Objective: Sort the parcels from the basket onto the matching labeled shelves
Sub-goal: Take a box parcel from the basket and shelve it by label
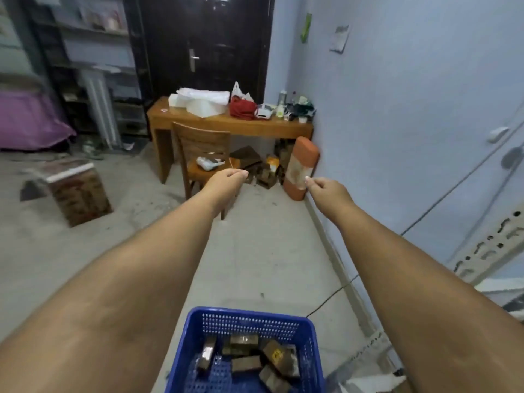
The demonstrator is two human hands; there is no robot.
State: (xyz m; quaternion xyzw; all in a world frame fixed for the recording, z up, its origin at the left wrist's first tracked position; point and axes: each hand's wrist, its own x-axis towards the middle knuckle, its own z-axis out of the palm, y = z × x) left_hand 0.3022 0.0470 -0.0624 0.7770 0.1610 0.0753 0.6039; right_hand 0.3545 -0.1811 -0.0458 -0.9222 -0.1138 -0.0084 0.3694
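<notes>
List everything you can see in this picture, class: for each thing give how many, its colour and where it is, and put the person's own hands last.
basket: one, blue, floor at bottom centre
parcels: about six, brown, inside the basket
desk: one, wooden, against the far wall before the door
chair: one, wooden, at the desk, a white item on its seat
red bag: one, on the desk
white stack: one, on the desk's left end
cushion: one, orange, upright by the right wall
box: one, brown with a white top edge, floor at left
door: one, dark, behind the desk
left hand: stretched forward, holds nothing
right hand: stretched forward, holds nothing
</notes>
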